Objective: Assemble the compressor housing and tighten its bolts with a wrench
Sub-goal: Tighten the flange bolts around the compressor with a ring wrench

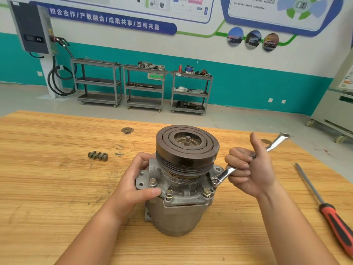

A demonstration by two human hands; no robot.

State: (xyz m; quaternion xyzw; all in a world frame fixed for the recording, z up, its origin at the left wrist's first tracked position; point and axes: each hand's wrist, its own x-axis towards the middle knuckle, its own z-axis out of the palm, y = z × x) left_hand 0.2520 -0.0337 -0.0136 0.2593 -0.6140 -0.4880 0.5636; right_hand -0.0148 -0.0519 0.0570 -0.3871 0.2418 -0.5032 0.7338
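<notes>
Head view: seemingly mid-tightening, right hand (pixel 248 169) fisted round wrench (pixel 228 172) on bolt (pixel 215 181), left hand (pixel 133 186) gripping compressor (pixel 177 215), loose bolts (pixel 98 155) to its left unfitted

Wooden table (pixel 57 188) bearing a screwdriver (pixel 329 214) with a red-and-black handle at right. Against the far wall: three grey shelf carts (pixel 144 87), a wall-mounted charger unit (pixel 32 27) with coiled cable (pixel 57 81).
</notes>
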